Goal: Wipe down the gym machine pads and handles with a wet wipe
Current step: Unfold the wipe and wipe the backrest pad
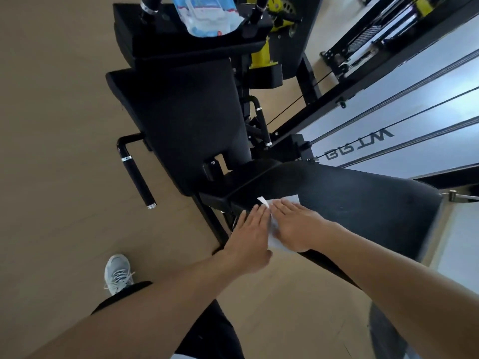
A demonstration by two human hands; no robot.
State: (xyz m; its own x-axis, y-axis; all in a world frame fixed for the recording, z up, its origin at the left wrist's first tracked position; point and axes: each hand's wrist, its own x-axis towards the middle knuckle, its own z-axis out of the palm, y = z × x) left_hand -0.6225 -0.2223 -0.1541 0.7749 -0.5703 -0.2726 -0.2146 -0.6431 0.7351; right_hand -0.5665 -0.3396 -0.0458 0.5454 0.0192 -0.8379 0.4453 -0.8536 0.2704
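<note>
A white wet wipe [274, 240] lies flat on the near end of a black seat pad [363, 200] of the gym machine. My left hand [250, 234] and my right hand [298, 225] rest side by side on the wipe, palms down, fingers straight and pressed against the pad. The wipe shows between and beyond the fingers. A tall black back pad [186, 117] stands beyond the seat. A black handle [137, 177] with chrome rings sticks out at the left, and another handle [263, 123] is at the right of the back pad.
A pack of wet wipes [207, 14] lies on the upper black pad [186, 45]. Yellow machine parts [261, 53] and cables [388, 110] run at the upper right. The tan floor [51, 125] spreads to the left. My grey shoe [118, 273] stands at lower left.
</note>
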